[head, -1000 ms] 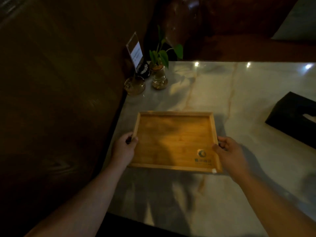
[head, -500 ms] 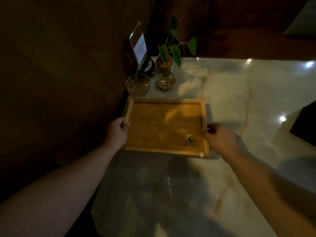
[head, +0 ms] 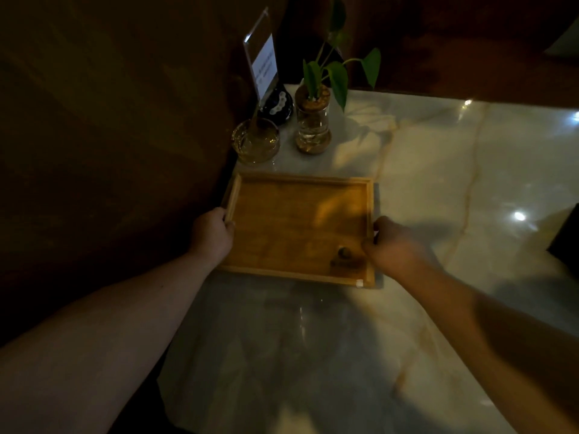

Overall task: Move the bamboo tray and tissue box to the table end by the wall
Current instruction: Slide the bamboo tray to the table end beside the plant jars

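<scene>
- Two hands hold the bamboo tray (head: 297,227) by its short sides; it sits at the marble table's (head: 438,183) end, its left edge close against the dark wooden wall (head: 109,120).
- The left hand (head: 213,234) is closed on the left rim, thumb over the top.
- The right hand (head: 396,247) is closed on the right rim near the printed logo (head: 344,256).
- Just beyond the tray's far edge stand a glass bowl (head: 255,140), a jar with a green plant (head: 313,120) and a clear sign holder (head: 261,61).
- At the right edge of view, well apart, a dark shape (head: 567,233) shows; I cannot tell whether it is the tissue box.
</scene>
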